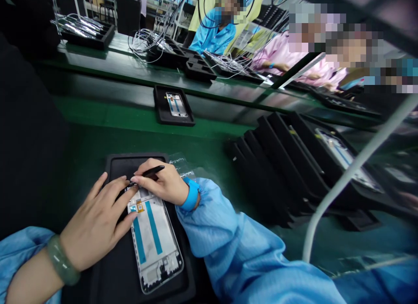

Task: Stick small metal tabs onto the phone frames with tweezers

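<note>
A white-backed phone frame [154, 241] with several blue strips and a small gold part lies in a black tray [130, 167], its metal rim showing. My left hand [96, 221] rests flat on the frame's upper end, fingers spread, wearing a green bangle. My right hand [161, 182] holds black tweezers [153, 172], their tips at the frame's top edge next to my left fingertips. A blue wrist strap circles that wrist. My hands hide the frame's top end.
A stack of black trays [271, 164] stands on the green bench to my right, and a white pipe [359, 164] crosses that side. Ahead lies a tray holding another phone frame [173, 106]. Beyond, co-workers in blue and pink smocks sit among white cables.
</note>
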Available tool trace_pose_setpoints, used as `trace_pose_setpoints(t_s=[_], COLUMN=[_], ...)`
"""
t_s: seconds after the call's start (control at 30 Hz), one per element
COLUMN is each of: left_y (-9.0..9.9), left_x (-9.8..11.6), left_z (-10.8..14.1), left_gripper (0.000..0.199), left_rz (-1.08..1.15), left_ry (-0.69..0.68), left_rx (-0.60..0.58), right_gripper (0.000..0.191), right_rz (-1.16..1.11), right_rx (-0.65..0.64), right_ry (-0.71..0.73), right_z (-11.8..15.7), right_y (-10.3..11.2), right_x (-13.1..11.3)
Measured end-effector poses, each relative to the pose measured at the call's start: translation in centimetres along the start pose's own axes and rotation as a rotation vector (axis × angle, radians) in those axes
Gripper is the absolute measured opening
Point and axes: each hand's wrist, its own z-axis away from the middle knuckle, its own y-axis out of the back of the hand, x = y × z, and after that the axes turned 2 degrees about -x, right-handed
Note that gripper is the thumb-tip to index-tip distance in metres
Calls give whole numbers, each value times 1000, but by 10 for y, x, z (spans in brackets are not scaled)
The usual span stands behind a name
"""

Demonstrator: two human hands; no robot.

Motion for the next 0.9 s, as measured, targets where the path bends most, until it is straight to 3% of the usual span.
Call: trace_pose_setpoints(t_s=[0.13,0.23,0.63,0.8,0.83,0.9], left_y=[3,3,3,4,4,3], left_x=[0,1,2,8,9,9], left_z=[-1,-2,-2,-4,-4,-4], left_gripper=[45,45,44,34,34,33], left_rz=[-19,-29,-65,-83,-91,-110], left_ry=[6,7,-10,-24,-24,-23], left_rx=[-8,-11,7,-29,-45,-69], right_gripper=[20,21,17,18,19,20], right_rz=[23,-22,45,214,299,510], right_rx=[76,62,33,227,227,89], right_ry=[-19,-53,84,105,96,79], right_z=[2,1,0,-13,-17,-23], right_y=[0,1,-2,27,35,47], right_x=[0,1,1,3,4,9])
